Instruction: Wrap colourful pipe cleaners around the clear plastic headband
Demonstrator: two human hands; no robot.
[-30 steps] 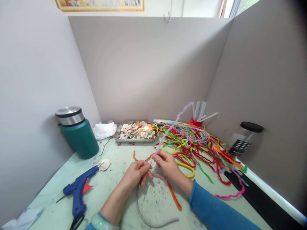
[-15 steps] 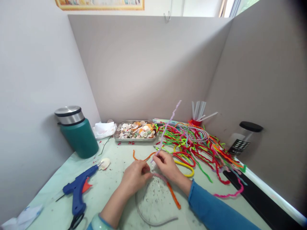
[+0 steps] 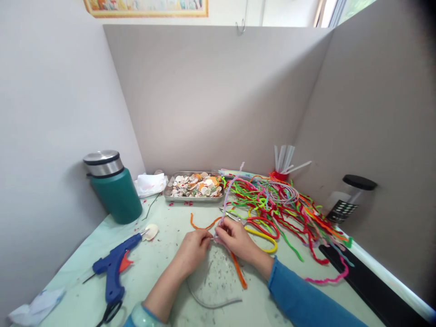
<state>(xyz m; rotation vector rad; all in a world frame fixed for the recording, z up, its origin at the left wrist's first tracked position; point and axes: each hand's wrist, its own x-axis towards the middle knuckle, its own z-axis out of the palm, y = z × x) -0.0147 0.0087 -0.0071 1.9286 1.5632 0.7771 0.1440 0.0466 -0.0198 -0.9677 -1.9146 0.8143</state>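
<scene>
My left hand [image 3: 195,249] is closed in a pinch on a thin grey hoop [image 3: 213,306], shaped like a headband. One end of the hoop is wrapped in orange fuzzy strand [image 3: 238,271], with a lilac stretch beside it near my fingers. Between the thumb and fingers of my right hand [image 3: 235,237] is a lilac pipe cleaner [image 3: 229,193], its free end pointing up and away. It meets the hoop close to both hands, though the fingers partly hide the join. Scissors with red and yellow handles [image 3: 261,230] lie just beyond my right hand. A loose orange pipe cleaner [image 3: 200,227] lies ahead of my left hand.
A blue glue gun [image 3: 115,268] lies at left, its tip at a pale round piece [image 3: 151,232]. Behind it stands a green flask [image 3: 117,195]. A metal tray [image 3: 194,199] holds buttons. Tangled pipe cleaners [image 3: 272,200] and a black-lidded jar [image 3: 347,200] are right. Grey partitions [image 3: 218,91] surround the table.
My right hand has drawn the lilac pipe cleaner down and closer to my left hand, so less of it stands up. The hoop has tilted and shifted slightly left.
</scene>
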